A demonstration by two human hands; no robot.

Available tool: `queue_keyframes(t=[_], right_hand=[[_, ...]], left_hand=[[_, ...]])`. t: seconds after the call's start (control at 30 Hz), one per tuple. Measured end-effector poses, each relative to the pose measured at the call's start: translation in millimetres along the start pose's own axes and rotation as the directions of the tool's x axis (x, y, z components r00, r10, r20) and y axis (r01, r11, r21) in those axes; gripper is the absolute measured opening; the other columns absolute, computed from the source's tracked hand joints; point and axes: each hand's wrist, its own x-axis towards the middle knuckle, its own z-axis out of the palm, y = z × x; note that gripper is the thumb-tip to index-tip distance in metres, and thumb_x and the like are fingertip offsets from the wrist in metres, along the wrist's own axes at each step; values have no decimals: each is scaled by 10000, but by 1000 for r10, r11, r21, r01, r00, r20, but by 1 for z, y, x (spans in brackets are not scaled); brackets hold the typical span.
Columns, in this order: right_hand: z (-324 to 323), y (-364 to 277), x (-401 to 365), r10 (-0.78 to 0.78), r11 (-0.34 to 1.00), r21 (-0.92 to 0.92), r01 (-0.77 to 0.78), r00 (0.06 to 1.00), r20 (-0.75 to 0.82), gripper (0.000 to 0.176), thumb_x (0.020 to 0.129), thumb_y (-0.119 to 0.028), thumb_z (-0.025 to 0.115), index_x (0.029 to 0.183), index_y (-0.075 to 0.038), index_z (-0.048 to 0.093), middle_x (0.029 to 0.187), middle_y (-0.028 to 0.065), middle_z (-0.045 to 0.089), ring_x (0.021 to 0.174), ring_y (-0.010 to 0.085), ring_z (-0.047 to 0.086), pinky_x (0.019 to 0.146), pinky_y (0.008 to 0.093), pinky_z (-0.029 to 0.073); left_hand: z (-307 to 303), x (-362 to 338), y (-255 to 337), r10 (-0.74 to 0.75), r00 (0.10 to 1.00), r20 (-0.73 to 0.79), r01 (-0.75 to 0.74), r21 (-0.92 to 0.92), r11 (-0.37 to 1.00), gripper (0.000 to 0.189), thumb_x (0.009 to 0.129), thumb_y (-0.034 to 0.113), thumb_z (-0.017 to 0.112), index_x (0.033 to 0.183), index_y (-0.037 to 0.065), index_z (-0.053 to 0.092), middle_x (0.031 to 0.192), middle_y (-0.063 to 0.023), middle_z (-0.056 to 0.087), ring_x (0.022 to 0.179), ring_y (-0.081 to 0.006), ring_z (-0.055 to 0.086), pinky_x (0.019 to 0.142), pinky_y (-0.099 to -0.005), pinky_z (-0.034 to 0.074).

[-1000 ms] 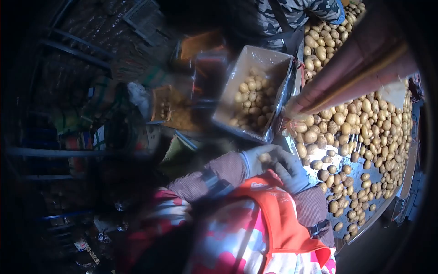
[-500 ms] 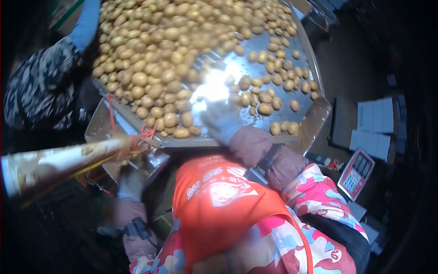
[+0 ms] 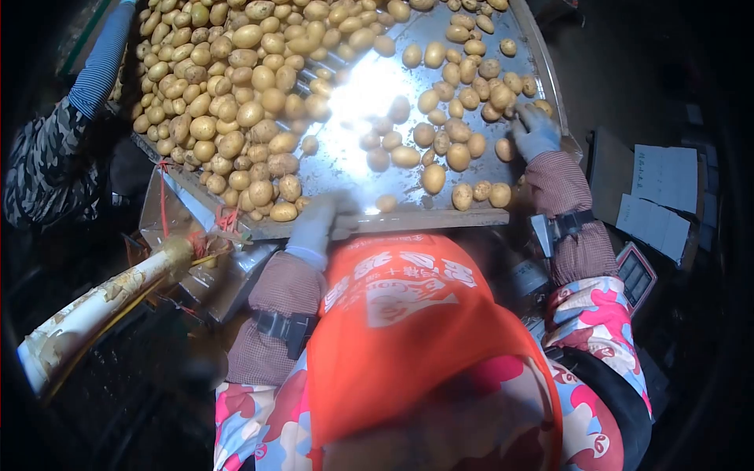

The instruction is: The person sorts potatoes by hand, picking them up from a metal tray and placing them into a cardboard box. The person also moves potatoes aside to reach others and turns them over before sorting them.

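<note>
Pale potatoes (image 3: 228,86) cover a metal sorting table (image 3: 338,169) with a raised rim. My left hand (image 3: 316,224), in a light glove, is at the near rim, somewhat blurred, its thumb apart from the fingers and no potato visible in it. At the right edge of the table is my right hand (image 3: 537,132), also gloved. Its fingers are stretched out and slightly spread beside the right-hand group of potatoes (image 3: 500,96); whether the fingertips touch one is hard to see. A single potato (image 3: 386,203) lies on the metal right of my left hand.
A worn white pole (image 3: 102,306) slants at the left, with red string (image 3: 228,220) tied near the table corner. Another person's sleeve (image 3: 102,67) reaches over the far left. Cardboard sheets (image 3: 664,169) and a scale with a display (image 3: 635,275) stand to the right.
My right hand has gone from the near middle of the table to its right edge. My left hand has risen from below the pole to the near rim. The view has shifted.
</note>
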Motion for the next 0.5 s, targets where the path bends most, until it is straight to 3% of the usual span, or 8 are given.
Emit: queue_keyframes(t=[0.03,0.07,0.17,0.2,0.27,0.3,0.37,0.5], right_hand=[[-11,0,8,61,997,51,-64,996,58,285,845,-132,635,1119,-92,702,991,184,701,960,380,664,866,457,529],[-17,-15,10,-16,996,94,1,986,167,272,826,-117,639,1090,-94,699,958,177,695,953,364,664,859,459,525],[-39,-102,-4,-552,827,244,506,811,191,284,765,-43,641,1037,-122,662,1118,134,640,1029,310,621,870,459,493],[-15,-105,-11,-623,781,201,592,763,172,338,787,-71,629,1117,-139,649,1276,115,572,1199,315,542,990,490,446],[3,-113,-13,-652,755,62,653,737,178,328,782,-164,652,1104,-208,696,1235,100,617,1260,333,538,1085,556,383],[13,-113,-13,-647,758,55,650,739,189,336,781,-165,654,1111,-206,696,1244,102,612,1280,334,523,1105,573,351],[29,-113,-12,-641,760,40,649,738,213,352,778,-167,659,1126,-202,696,1262,106,602,1321,335,493,1144,607,287],[41,-117,-9,-587,808,173,563,794,158,397,727,-214,771,1110,-159,681,1277,108,560,1338,319,448,1113,590,339]], left_hand=[[8,0,1,61,998,27,-62,43,997,489,1039,374,445,1348,6,533,1185,-145,682,860,-212,692,700,-294,562],[16,4,3,75,997,14,-75,45,996,481,1038,364,443,1345,5,535,1183,-145,682,859,-211,690,699,-296,562],[44,15,14,30,999,-46,-27,75,997,452,1025,310,438,1338,-2,534,1186,-154,681,856,-214,683,701,-325,570],[56,17,24,-46,999,-21,48,121,991,447,1022,302,439,1332,-3,539,1188,-157,681,866,-225,684,706,-338,573],[73,16,38,-212,977,3,207,211,955,435,1016,286,440,1321,-5,547,1191,-165,680,886,-245,688,715,-363,578],[73,19,34,-243,969,34,241,65,968,428,1005,278,447,1306,-4,561,1203,-172,676,920,-287,693,738,-400,582],[70,14,23,-205,979,21,205,5,979,433,998,290,460,1304,2,566,1217,-174,670,941,-305,695,766,-412,581],[71,6,30,-184,981,-65,182,-26,983,458,994,316,495,1325,5,556,1254,-178,651,1009,-311,686,819,-435,577]])
